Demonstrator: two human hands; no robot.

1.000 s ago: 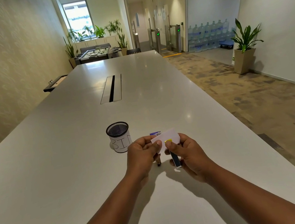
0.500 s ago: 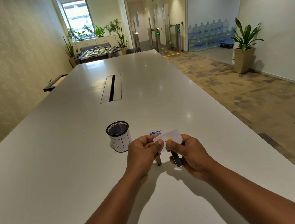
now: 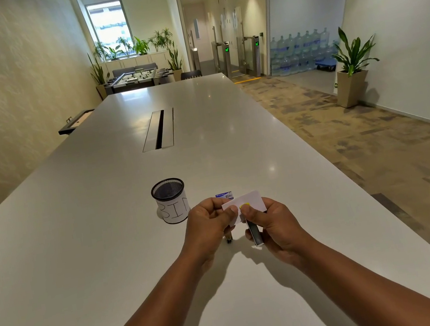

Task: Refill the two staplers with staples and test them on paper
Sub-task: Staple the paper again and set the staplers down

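A small white slip of paper (image 3: 252, 200) is held above the table by both hands. My left hand (image 3: 207, 226) pinches its left edge. My right hand (image 3: 273, 225) grips a dark stapler (image 3: 255, 233), its yellow-tipped head (image 3: 244, 206) against the paper and its body pointing down toward me. A second small stapler (image 3: 229, 238) shows only as a dark end under my left hand. A blue staple box (image 3: 224, 195) lies on the table just behind the paper, mostly hidden.
A black mesh cup labelled "BIN" (image 3: 170, 201) stands left of my hands. The long white table (image 3: 204, 141) has a cable slot (image 3: 158, 129) at its middle. Its right edge borders a carpeted walkway with a potted plant (image 3: 351, 72).
The paper and my hands have shifted very slightly; the grip on paper and stapler is the same.
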